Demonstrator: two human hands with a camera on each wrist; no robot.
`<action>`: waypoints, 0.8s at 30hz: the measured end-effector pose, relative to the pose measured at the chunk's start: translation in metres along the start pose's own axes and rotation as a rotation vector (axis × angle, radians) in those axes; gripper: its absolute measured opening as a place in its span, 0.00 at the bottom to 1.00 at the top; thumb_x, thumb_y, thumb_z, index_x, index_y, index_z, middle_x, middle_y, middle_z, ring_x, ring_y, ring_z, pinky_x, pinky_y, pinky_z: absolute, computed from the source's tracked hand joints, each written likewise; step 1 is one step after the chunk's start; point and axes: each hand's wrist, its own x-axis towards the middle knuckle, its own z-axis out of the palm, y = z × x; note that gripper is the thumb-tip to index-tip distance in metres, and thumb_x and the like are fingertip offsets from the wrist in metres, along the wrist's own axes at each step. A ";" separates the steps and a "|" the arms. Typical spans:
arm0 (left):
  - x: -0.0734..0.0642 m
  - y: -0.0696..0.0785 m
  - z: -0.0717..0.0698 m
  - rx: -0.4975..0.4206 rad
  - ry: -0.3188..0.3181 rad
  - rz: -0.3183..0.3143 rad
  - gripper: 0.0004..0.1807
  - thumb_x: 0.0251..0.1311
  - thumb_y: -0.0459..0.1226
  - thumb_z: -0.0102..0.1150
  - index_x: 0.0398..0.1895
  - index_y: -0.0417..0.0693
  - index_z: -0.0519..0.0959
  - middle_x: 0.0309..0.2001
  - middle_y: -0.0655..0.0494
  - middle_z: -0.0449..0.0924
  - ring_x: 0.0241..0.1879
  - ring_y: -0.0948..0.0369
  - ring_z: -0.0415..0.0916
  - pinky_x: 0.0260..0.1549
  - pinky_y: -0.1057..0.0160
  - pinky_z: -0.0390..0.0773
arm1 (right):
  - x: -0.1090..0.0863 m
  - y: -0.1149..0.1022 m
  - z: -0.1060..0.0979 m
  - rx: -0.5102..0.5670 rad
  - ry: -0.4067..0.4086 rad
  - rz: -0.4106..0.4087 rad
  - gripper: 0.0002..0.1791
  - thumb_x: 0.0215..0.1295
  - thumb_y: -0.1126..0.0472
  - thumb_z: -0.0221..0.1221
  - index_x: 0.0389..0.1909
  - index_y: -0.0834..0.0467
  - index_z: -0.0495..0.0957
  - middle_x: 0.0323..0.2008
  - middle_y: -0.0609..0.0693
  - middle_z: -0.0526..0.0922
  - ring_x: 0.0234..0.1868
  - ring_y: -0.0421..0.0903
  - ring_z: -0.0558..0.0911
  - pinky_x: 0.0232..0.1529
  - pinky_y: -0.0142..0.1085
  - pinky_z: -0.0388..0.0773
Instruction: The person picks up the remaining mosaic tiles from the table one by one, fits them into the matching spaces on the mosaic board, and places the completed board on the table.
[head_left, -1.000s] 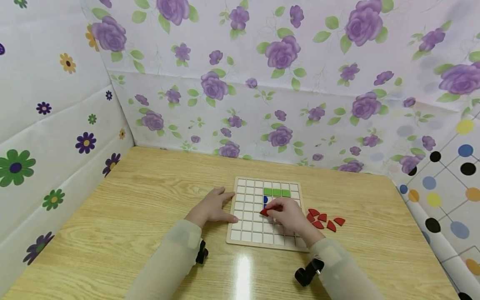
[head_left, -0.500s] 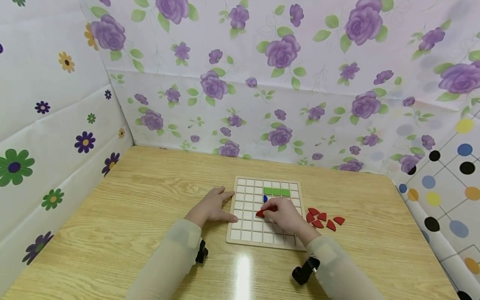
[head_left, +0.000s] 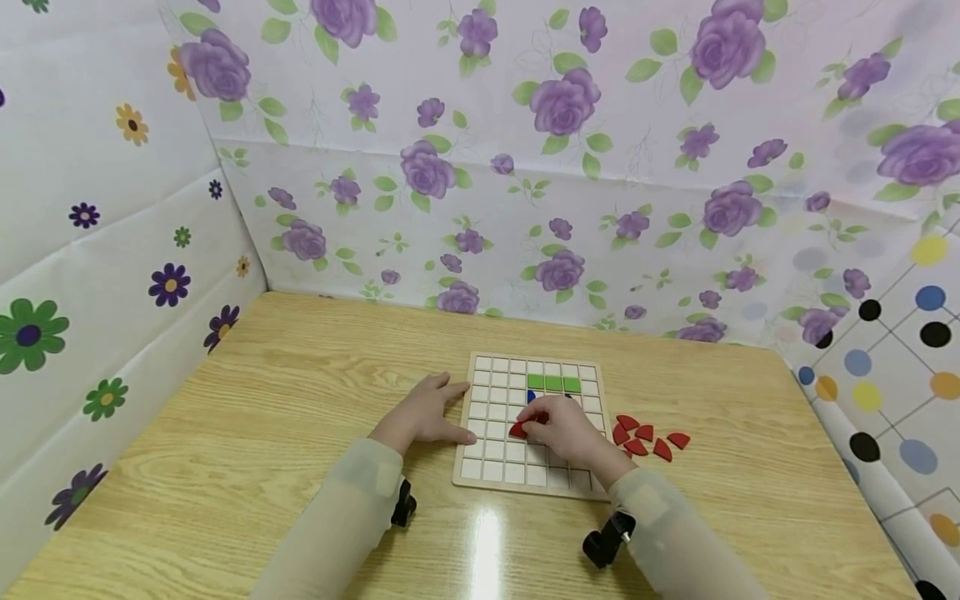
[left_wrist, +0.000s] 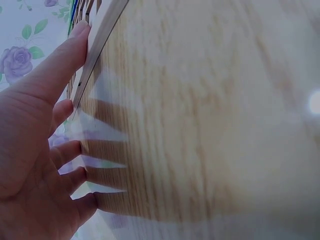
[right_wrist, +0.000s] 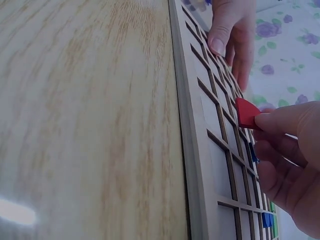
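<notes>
A square wooden grid board (head_left: 492, 472) with white cells lies on the table. My right hand (head_left: 567, 429) pinches a red quarter-circle piece (right_wrist: 246, 114) between thumb and fingertips, close over the board's middle cells. Beyond that hand, a row of green squares (head_left: 553, 383) fills part of an upper row. Blue pieces (head_left: 531, 396) sit below the green row, partly hidden behind my right fingers. At the board's left edge, my left hand (head_left: 426, 412) spreads its fingers, its thumb (left_wrist: 67, 57) resting on the frame.
Several red quarter-circle pieces (head_left: 636, 447) lie loose on the table (head_left: 337, 358) just right of the board. Flowered cloth (head_left: 465, 183) hangs behind the table, with more patterned cloth on both sides. A black wrist camera (head_left: 609, 539) sits below my right sleeve.
My right hand has shifted slightly left and toward me, carrying the red quarter-circle piece. The left hand stays in place at the board's edge.
</notes>
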 end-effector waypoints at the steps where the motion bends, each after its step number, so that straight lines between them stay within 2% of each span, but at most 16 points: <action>1: 0.000 0.000 0.000 -0.001 0.000 0.000 0.50 0.44 0.58 0.69 0.72 0.60 0.58 0.75 0.44 0.44 0.74 0.45 0.40 0.68 0.41 0.53 | 0.000 0.000 0.000 -0.010 -0.001 -0.007 0.06 0.62 0.65 0.61 0.35 0.53 0.84 0.34 0.46 0.82 0.33 0.39 0.76 0.34 0.33 0.76; 7: 0.001 0.001 0.000 0.001 0.002 0.000 0.50 0.44 0.58 0.70 0.72 0.60 0.58 0.75 0.44 0.44 0.74 0.45 0.40 0.68 0.42 0.53 | 0.001 -0.001 -0.001 -0.081 -0.030 -0.051 0.06 0.63 0.64 0.59 0.35 0.51 0.84 0.34 0.45 0.80 0.33 0.39 0.75 0.32 0.31 0.74; 14: 0.002 0.002 0.001 0.002 -0.003 -0.007 0.50 0.44 0.59 0.69 0.72 0.60 0.58 0.75 0.45 0.44 0.74 0.45 0.40 0.68 0.41 0.53 | 0.001 -0.001 -0.001 -0.155 -0.043 -0.097 0.06 0.62 0.63 0.61 0.35 0.52 0.85 0.32 0.45 0.75 0.29 0.39 0.71 0.28 0.30 0.71; 24: 0.003 0.003 0.002 0.047 0.001 -0.023 0.48 0.48 0.62 0.64 0.73 0.64 0.56 0.75 0.45 0.44 0.74 0.44 0.39 0.67 0.39 0.51 | -0.006 -0.003 -0.001 -0.216 -0.032 -0.086 0.07 0.62 0.61 0.60 0.38 0.52 0.86 0.38 0.46 0.74 0.34 0.40 0.71 0.33 0.34 0.69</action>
